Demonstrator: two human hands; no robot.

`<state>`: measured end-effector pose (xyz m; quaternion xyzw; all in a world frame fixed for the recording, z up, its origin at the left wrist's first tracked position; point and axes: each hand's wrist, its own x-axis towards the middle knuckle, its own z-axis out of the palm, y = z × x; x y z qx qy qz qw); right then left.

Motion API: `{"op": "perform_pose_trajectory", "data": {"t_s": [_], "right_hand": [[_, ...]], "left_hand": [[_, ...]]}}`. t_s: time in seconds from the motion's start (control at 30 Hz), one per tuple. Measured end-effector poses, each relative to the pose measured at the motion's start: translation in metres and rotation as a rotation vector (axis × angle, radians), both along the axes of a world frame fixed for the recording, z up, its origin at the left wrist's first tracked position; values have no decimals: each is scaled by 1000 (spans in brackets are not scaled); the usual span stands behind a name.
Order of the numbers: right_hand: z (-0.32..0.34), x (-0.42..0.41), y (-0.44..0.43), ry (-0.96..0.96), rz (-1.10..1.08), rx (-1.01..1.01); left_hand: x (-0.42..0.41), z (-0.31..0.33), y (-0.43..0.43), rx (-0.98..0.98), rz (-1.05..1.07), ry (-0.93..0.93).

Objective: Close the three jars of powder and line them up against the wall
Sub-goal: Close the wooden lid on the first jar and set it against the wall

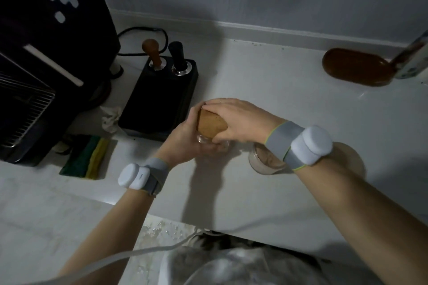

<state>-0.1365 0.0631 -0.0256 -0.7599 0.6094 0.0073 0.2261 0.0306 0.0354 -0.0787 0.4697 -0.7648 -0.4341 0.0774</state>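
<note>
Left hand: bare, forearm bare; grey elastic wristband with a white, rounded two-lobed module at 7 o'clock of the hand. Right hand: thin ring on one finger; grey band edged in yellow-green, white rounded module at 4 o'clock. Pale garment at 6 o'clock, crossed by a white cable.

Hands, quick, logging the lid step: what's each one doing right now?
Left hand: closed around the glass jar, steadying it.
Right hand: closed on the wooden lid, on top of that jar.
</note>
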Motion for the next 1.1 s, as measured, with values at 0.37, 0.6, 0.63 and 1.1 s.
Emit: {"op": "perform_pose_trajectory", "data": {"t_s": [0.37, 0.6, 0.63, 1.1], "right_hand": [[6, 25, 2, 185, -159, -182], [1, 15, 2, 75, -96, -83], [2, 12, 0, 52, -47, -47], [1, 23, 4, 105, -185, -134]], "left_hand": [[-3, -22, 3, 33, 174, 12], [-2, -22, -1, -7, 135, 6], [-2, -22, -1, -16, 129, -5], [-1, -22, -1, -19, 107, -16]]}}
